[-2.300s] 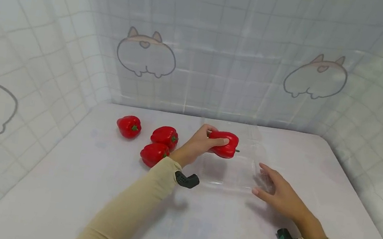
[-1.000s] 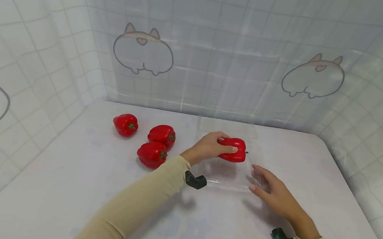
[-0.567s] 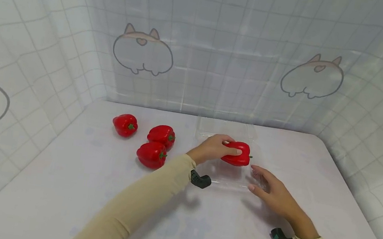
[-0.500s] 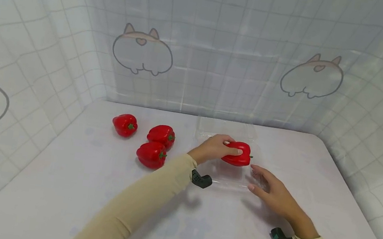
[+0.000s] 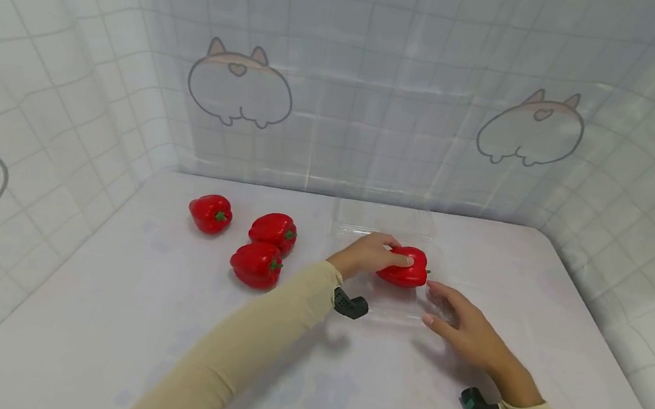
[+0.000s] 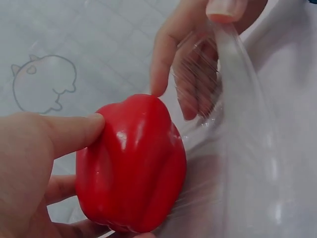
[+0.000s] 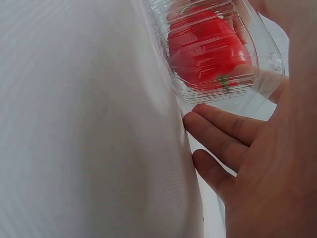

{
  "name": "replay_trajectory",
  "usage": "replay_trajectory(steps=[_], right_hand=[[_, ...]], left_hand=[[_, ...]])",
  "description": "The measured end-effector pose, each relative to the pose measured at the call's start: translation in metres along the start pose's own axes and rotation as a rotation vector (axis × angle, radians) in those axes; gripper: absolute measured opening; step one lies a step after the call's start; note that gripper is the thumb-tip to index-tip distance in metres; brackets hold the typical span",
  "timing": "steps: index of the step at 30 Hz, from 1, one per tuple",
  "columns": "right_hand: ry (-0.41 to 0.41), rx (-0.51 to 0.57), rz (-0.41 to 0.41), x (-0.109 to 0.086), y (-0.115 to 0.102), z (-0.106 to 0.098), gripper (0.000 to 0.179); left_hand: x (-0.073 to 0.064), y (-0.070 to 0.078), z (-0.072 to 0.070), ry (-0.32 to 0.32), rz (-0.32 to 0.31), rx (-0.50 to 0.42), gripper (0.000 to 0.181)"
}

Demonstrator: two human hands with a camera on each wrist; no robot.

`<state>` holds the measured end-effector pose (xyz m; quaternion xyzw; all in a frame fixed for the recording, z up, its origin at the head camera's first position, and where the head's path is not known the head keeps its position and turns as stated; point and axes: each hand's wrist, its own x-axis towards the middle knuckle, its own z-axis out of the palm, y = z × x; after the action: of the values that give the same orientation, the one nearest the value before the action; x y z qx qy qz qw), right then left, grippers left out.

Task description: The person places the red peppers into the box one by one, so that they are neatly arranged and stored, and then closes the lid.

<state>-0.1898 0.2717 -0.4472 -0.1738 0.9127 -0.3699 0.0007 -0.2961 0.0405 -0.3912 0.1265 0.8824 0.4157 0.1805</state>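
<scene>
- pepper packing looks barely begun: one red pepper point(image 5: 408, 272) is at the clear box point(image 5: 390, 312), and it is not yet let go.
- the left hand point(image 5: 372, 253) grips that pepper, thumb on one side and fingers on the other, with the stem pointing toward the box's right end.
- the right wrist view shows this pepper through the ridged plastic, so it appears to be within the box's walls or just above the floor; whether it touches the bottom, i cannot tell.
- the right hand point(image 5: 466, 329) is at the right end of the box, its fingers loosely extended and spread, with thumb and forefinger apart; it seems to steady the wall, though how firmly it presses cannot be told.
- the lid point(image 5: 385, 218) lies folded back on the far side, so closing the box is not done.
- three more lie outside on the table point(image 5: 95, 339), to the left: the far-left pepper point(image 5: 210, 214) is apart from the others, while the middle pepper point(image 5: 273, 231) and the nearest pepper point(image 5: 257, 264) are side by side, touching or almost.
- no other pepper shows inside the box; by my reading, if the outside three belong there too, most of the filling is left, then the lid.
</scene>
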Motion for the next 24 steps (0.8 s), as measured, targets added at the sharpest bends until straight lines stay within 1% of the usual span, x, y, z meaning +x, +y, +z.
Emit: replay_trajectory(steps=[4,6,11,13,15,19,24], right_hand=[[0.004,0.000,-0.012,0.0005,0.0009,-0.0001,0.066],[0.009,0.002,-0.021,0.0008,0.0019,0.0001,0.066],[0.011,0.002,-0.023,0.0008,0.0031,0.0004,0.067],[0.015,-0.002,-0.023,0.0011,0.0033,0.0003,0.067],[0.018,-0.004,-0.025,0.0015,0.0035,-0.0001,0.067],[0.022,-0.007,-0.024,0.0019,0.0040,-0.0007,0.066],[0.019,-0.001,-0.028,0.0004,0.0047,0.0004,0.067]], left_hand=[[0.0018,-0.0003,0.0015,0.011,-0.023,0.045,0.058],[0.0031,-0.0015,0.0018,0.017,-0.024,0.060,0.060],[0.0031,-0.0070,0.0025,0.016,-0.016,0.039,0.062],[0.0023,-0.0088,0.0032,0.022,0.001,0.047,0.065],[0.0015,-0.0094,0.0045,0.031,0.028,0.083,0.069],[-0.0005,-0.0073,0.0071,0.057,0.069,0.186,0.074],[-0.0050,-0.0012,0.0092,0.112,0.085,0.347,0.068]])
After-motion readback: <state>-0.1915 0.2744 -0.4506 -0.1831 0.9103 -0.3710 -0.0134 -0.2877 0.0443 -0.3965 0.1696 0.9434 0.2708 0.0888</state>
